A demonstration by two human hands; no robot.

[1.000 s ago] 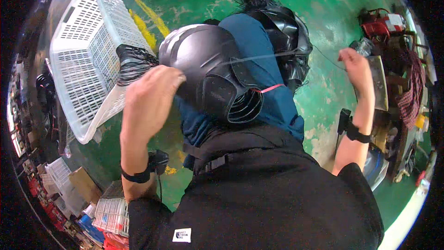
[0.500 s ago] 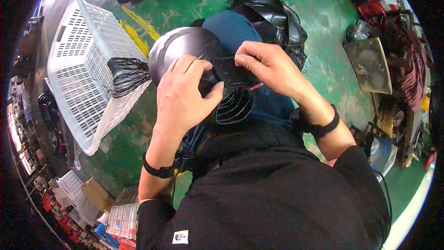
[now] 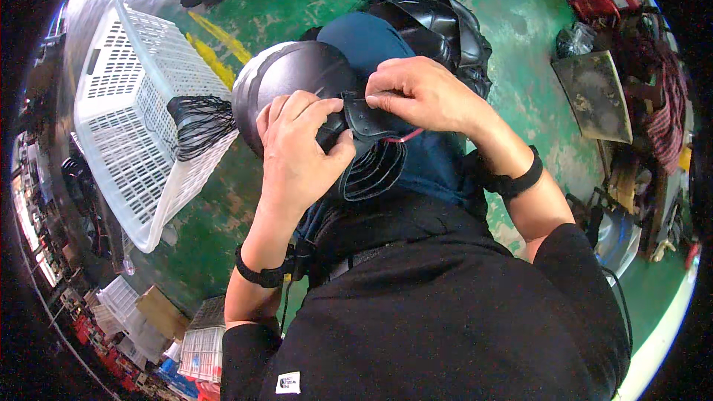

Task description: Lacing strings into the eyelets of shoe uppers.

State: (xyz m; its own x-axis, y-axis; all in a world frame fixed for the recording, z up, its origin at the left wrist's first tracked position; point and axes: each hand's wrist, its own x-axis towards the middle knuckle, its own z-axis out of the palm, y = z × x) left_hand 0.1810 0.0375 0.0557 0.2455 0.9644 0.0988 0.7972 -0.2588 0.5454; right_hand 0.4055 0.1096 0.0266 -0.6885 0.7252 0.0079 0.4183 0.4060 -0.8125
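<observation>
A smooth, glossy black rounded shell (image 3: pixel 297 67) rests at my lap, against my blue-trousered knee (image 3: pixel 364 41). My left hand (image 3: pixel 301 152) bends over its near side, with thumb and forefinger at the left edge of a small black flap (image 3: pixel 364 119). On the flap's right side, my right hand (image 3: pixel 423 93) pinches the upper edge between thumb and curled fingers. A thin red strip (image 3: pixel 405 136) shows beneath the flap. Just below hang several looped black bands (image 3: pixel 375 171) with pale edges. My fingers hide part of the flap and how it joins the shell.
To the left stands a white slatted basket (image 3: pixel 122 148), a bundle of thin black cords (image 3: pixel 199 126) over its rim. More glossy black shells (image 3: pixel 438 26) are piled beyond my knee. A worn board (image 3: pixel 594 96) leans among clutter at the right. Crates (image 3: pixel 200 349) stand lower left.
My right hand has shifted slightly left with the flap, whose face now shows more fully between my hands. My left hand remains almost in place.
</observation>
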